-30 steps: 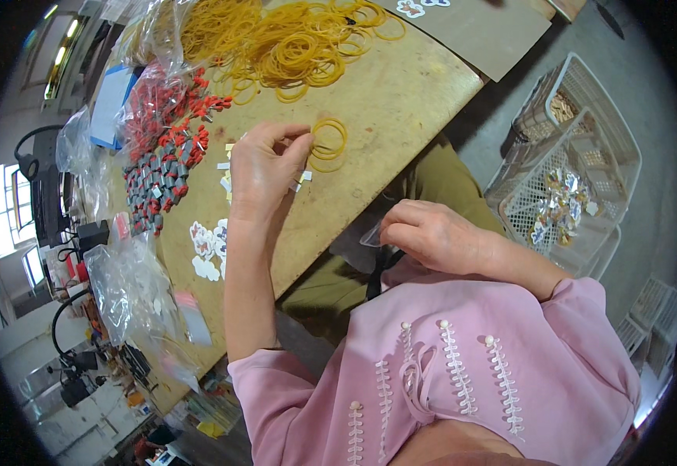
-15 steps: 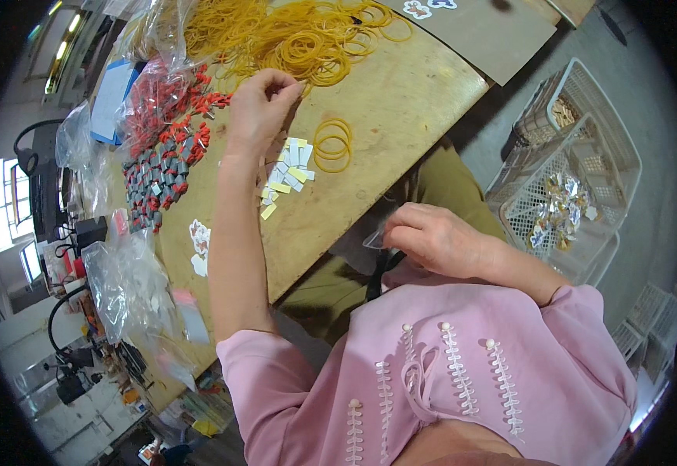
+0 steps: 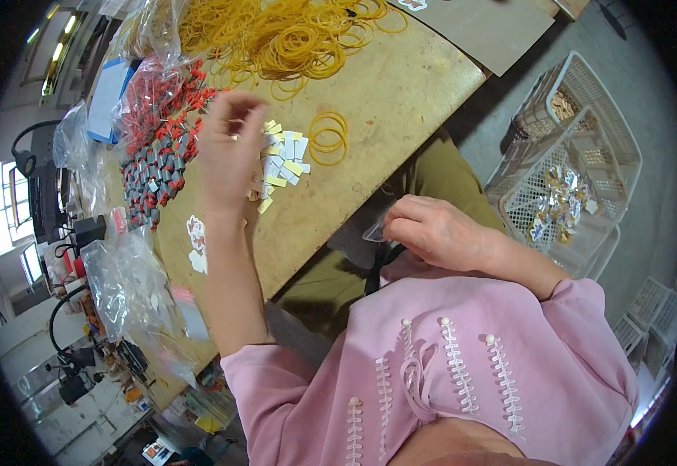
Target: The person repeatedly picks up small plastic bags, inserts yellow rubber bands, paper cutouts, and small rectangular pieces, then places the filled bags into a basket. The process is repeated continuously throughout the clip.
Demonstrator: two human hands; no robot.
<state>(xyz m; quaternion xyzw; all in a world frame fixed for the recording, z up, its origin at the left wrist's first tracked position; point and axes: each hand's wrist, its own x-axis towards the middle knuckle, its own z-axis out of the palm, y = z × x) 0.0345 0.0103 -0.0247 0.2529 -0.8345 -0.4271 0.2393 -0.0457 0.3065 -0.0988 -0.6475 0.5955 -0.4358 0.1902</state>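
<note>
My left hand (image 3: 234, 151) is smeared by motion above the table, so its fingers cannot be read. It is between a pile of red and grey small parts (image 3: 156, 175) and a heap of white and yellow small flat pieces (image 3: 284, 159). Beside that heap lie a few yellow rubber bands (image 3: 328, 138), overlapping. A big tangle of yellow rubber bands (image 3: 307, 46) covers the table's far part. Over my lap, by the table edge, my right hand (image 3: 435, 231) is closed on a small clear plastic bag (image 3: 373, 231).
White printed cutouts (image 3: 197, 241) lie left of my left forearm. Clear plastic bags (image 3: 125, 283) are spread along the table's left side. A grey board (image 3: 494, 31) sits at the far right corner. On the floor at right, plastic baskets (image 3: 587, 124) hold small packed items (image 3: 562, 203).
My left hand has moved left and back toward me, away from the rubber band tangle. A single band now lies loose at the tangle's near edge. My right hand has barely moved.
</note>
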